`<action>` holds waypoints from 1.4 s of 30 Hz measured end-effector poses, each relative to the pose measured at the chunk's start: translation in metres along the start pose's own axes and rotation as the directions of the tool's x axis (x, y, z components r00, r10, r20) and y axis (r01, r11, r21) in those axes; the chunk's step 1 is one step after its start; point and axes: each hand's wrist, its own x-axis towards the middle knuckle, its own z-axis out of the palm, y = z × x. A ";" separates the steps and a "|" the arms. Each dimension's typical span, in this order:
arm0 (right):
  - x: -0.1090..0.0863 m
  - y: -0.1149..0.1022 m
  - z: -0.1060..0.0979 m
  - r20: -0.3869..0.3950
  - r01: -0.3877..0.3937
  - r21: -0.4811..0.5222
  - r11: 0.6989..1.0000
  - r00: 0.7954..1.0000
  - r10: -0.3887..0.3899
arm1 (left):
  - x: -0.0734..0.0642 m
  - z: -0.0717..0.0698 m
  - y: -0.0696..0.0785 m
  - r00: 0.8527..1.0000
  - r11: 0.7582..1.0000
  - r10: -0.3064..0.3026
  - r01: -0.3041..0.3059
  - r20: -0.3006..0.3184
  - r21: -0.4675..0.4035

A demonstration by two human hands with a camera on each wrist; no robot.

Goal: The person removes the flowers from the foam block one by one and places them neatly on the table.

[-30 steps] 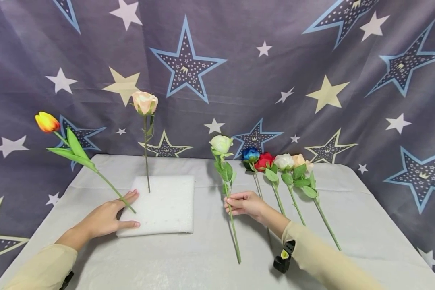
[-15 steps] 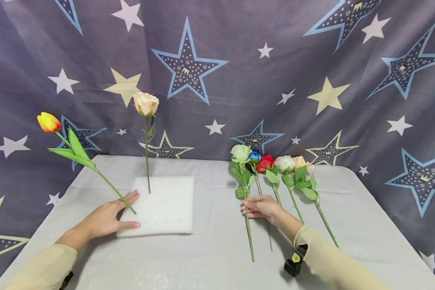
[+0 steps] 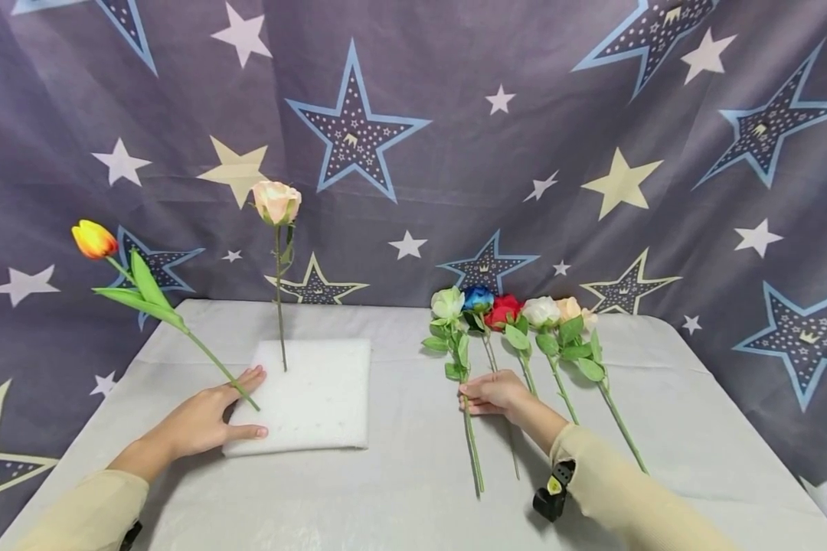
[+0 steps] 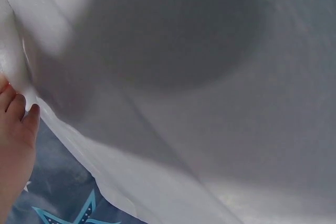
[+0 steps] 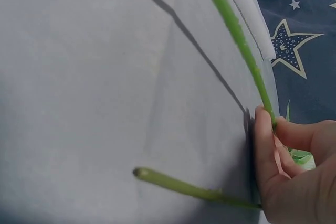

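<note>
My right hand (image 3: 491, 394) pinches the stem of a pale green rose (image 3: 448, 304) between thumb and fingers. Its head lies left of a blue rose (image 3: 478, 298); in the right wrist view the green stem (image 5: 236, 32) slants up from my fingertips, over its shadow on the cloth. On the left, my left hand (image 3: 203, 419) rests with spread fingers on the edge of a white foam block (image 3: 317, 398). A peach rose (image 3: 277, 203) stands upright in the block, and an orange-yellow tulip (image 3: 95, 239) leans left from it, its stem passing over that hand.
Right of the blue rose lie a red rose (image 3: 503, 312), a white rose (image 3: 541, 312) and a peach-coloured flower (image 3: 573, 310), stems toward me. A pale cloth covers the table (image 3: 413, 490). A star-patterned curtain (image 3: 448, 153) hangs behind.
My right hand has carried the pale green rose rightward, and its head has dipped down beside the blue rose. The left hand has stayed on the foam block.
</note>
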 end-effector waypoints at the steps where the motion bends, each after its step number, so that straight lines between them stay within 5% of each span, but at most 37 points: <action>1: -0.001 0.000 0.000 -0.003 0.001 -0.002 1.000 1.000 -0.001 | 0.000 0.000 0.000 1.000 1.000 0.000 0.000 0.000 0.000; 12: -0.013 -0.010 -0.010 0.009 0.022 -0.037 0.999 1.000 -0.022 | 0.002 0.000 0.000 1.000 1.000 0.009 -0.009 -0.004 -0.003; 22: -0.021 -0.035 -0.013 0.008 0.065 -0.189 0.980 0.998 -0.065 | 0.004 -0.002 0.002 1.000 1.000 0.006 -0.006 0.003 -0.007; 32: -0.012 -0.050 0.016 0.114 0.128 -0.201 0.971 0.988 -0.107 | 0.002 -0.001 0.002 1.000 1.000 0.002 -0.002 0.014 -0.005; 42: -0.001 -0.073 0.054 0.183 0.215 -0.059 0.975 0.962 -0.201 | 0.001 -0.006 0.005 1.000 1.000 0.007 -0.007 0.029 -0.001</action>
